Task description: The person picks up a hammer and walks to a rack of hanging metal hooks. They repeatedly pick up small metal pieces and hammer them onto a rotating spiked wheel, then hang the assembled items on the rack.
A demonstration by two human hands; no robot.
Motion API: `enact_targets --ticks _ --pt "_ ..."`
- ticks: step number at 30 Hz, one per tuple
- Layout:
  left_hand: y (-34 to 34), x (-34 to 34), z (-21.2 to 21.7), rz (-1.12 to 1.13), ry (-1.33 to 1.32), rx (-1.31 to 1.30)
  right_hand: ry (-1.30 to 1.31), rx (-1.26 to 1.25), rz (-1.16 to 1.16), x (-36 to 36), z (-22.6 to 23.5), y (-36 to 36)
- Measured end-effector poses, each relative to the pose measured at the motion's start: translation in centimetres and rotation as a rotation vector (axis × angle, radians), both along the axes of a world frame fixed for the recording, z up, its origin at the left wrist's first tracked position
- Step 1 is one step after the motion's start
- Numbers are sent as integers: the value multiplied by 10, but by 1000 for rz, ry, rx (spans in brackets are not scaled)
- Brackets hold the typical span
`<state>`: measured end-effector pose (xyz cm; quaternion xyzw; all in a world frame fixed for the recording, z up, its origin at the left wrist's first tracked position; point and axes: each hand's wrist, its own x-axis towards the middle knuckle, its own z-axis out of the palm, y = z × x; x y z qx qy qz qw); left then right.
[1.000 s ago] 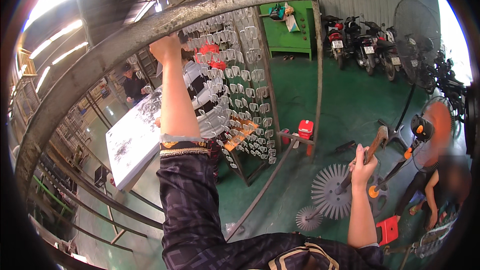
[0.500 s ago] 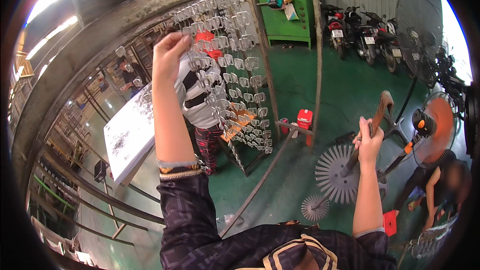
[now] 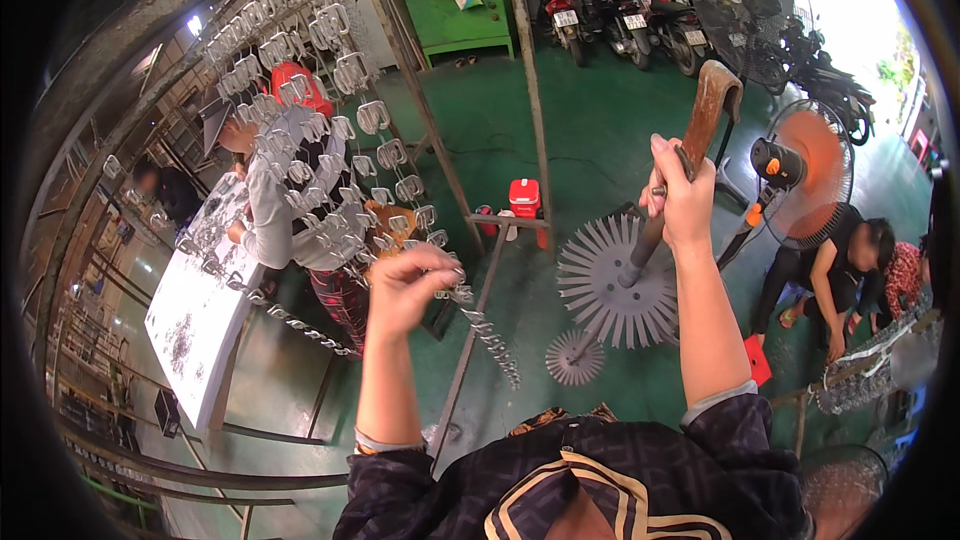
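Note:
My right hand (image 3: 685,195) is wrapped round the shaft of a metal rack (image 3: 705,105) that ends above in a rusty, flattened hook. Lower on the same shaft sit a large grey slotted disc (image 3: 590,290) and a smaller slotted disc (image 3: 574,358). Before my body, my left hand (image 3: 405,290) has thumb and fingers pinched together beside a strand of small shiny metal loops (image 3: 490,345). Whatever lies between those fingertips is too small to make out. More strands of metal loops (image 3: 350,70) hang from the frame above.
A metal frame (image 3: 530,80) stands ahead. Left, a person in grey (image 3: 270,190) bends at a white board (image 3: 200,310). Fans (image 3: 800,175) stand at right, near a crouching person (image 3: 815,280). A red cooler (image 3: 524,198), motorbikes (image 3: 640,20) and a green cabinet (image 3: 450,10) are farther off.
My left hand has come down from the upper strands to beside a lower strand, still pinched. The view has swung right. My right hand keeps its hold on the rack.

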<state>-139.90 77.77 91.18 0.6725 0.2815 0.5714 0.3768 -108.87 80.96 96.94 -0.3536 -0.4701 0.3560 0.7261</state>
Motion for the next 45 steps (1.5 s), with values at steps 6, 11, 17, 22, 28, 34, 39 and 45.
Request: enact_targets --ticks 6,11,17,22,28,34,39,45 --pt "-16 48 -65 -43 122 -165 -21 4 -41 -5 3 -1" --pt "-25 78 -102 -57 220 -112 -71 -28 -123 -15 15 -5" --pt "-31 96 -118 -7 282 -54 -119 -47 -167 -18 22 -6" --pt "-33 98 -124 72 293 28 -138 -76 -200 -17 21 -8" --pt "-36 101 -127 165 347 99 -182 -97 -253 -20 20 -12" --pt "-38 107 -129 249 373 63 -191 -99 -297 -24 17 -13" --pt "-38 107 -135 209 251 -73 -184 -96 -293 -30 17 -12" --pt "-41 42 -88 426 332 96 -149 -152 -333 -52 23 -16"
